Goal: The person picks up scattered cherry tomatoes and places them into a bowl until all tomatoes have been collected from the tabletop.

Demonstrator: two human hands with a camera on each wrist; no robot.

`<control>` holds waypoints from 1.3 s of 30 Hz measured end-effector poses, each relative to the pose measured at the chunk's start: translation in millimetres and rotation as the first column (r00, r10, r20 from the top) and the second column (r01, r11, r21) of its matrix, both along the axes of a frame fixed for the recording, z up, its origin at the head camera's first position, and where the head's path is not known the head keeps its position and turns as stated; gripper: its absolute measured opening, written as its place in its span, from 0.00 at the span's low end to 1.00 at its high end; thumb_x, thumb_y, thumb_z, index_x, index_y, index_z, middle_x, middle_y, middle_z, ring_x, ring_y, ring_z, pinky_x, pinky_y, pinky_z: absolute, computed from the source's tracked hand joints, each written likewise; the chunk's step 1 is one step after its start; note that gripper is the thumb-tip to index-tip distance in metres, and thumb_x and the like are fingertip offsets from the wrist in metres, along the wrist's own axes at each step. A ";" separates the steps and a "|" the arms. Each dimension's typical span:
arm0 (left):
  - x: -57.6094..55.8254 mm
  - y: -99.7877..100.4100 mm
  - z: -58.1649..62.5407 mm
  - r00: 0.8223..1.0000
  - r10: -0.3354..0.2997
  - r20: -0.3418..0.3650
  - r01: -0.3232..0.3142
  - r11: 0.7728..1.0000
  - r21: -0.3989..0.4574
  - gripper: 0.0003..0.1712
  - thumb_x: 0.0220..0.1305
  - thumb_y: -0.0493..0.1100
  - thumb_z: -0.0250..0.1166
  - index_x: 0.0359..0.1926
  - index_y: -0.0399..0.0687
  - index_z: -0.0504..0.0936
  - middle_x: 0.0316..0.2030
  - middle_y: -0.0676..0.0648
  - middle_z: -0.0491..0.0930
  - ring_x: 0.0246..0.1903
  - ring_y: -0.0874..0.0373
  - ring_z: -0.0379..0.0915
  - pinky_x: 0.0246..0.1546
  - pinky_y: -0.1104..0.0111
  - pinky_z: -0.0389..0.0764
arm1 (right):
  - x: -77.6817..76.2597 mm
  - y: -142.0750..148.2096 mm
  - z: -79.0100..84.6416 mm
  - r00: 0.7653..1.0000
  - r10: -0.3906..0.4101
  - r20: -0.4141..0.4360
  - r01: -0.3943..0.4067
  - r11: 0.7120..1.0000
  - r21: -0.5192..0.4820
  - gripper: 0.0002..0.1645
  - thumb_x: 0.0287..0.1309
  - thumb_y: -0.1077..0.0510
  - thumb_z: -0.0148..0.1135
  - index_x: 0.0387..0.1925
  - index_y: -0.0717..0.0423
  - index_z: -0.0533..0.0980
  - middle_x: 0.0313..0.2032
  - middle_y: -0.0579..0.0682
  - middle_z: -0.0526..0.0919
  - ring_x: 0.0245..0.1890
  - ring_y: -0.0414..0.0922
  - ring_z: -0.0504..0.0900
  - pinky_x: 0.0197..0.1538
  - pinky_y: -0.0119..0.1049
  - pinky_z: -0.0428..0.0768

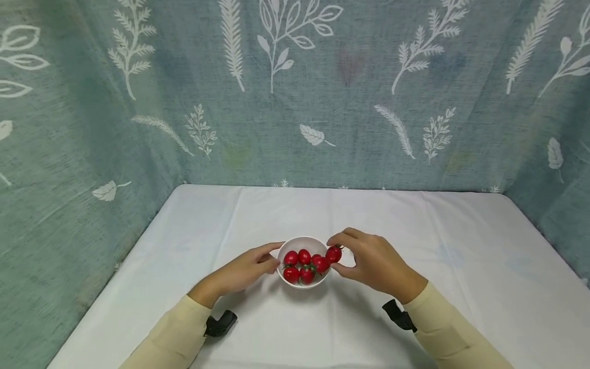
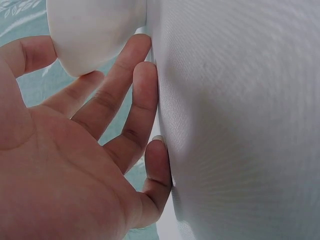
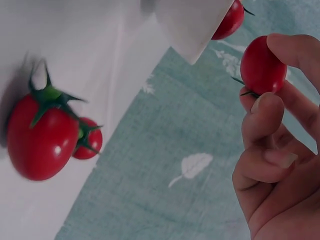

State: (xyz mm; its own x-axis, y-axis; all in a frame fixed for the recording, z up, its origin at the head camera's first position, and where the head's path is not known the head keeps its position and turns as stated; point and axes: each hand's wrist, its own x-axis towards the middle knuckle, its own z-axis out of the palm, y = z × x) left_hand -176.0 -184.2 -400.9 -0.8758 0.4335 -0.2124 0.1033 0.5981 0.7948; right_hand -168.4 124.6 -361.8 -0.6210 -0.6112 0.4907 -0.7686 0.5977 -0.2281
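Note:
A white bowl [image 1: 304, 286] holds several red cherry tomatoes [image 1: 291, 274] with green stems. My left hand [image 1: 249, 266] touches the bowl's left side with thumb and fingertips; in the left wrist view its fingers spread, fairly straight, beside the bowl [image 2: 95, 30], the lower ones resting on the cloth. At the bowl's right rim my right hand [image 1: 369, 256] pinches one cherry tomato [image 1: 334, 254] between thumb and fingers. The right wrist view shows this pinched tomato [image 3: 262, 65] close, with part of its green stem below it.
White cloth covers the table [image 1: 295, 328]. In the right wrist view, two more tomatoes [image 3: 42, 137] with green stems lie on the cloth, apart from the bowl. A green curtain with white leaf prints [image 1: 286, 128] hangs behind and at both sides.

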 end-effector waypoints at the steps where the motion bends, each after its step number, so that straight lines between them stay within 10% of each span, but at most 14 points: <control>1: -0.5 0.4 -0.3 1.000 -0.001 0.000 0.001 1.000 0.002 0.30 0.76 0.54 0.52 0.75 0.56 0.62 0.42 0.50 0.82 0.51 0.55 0.74 0.57 0.51 0.70 | -0.4 -1.6 0.6 1.000 -0.002 0.002 0.002 1.000 0.002 0.22 0.46 0.56 0.79 0.45 0.47 0.81 0.38 0.38 0.83 0.27 0.32 0.76 0.30 0.25 0.74; 39: -2.4 -0.7 -2.4 1.000 -0.008 -0.003 0.008 1.000 0.005 0.30 0.77 0.53 0.51 0.75 0.55 0.62 0.41 0.49 0.82 0.48 0.56 0.73 0.54 0.53 0.70 | -28.2 -62.0 -8.2 0.925 -0.142 0.353 0.091 0.983 0.159 0.16 0.53 0.51 0.76 0.43 0.47 0.83 0.37 0.42 0.85 0.33 0.39 0.78 0.37 0.37 0.80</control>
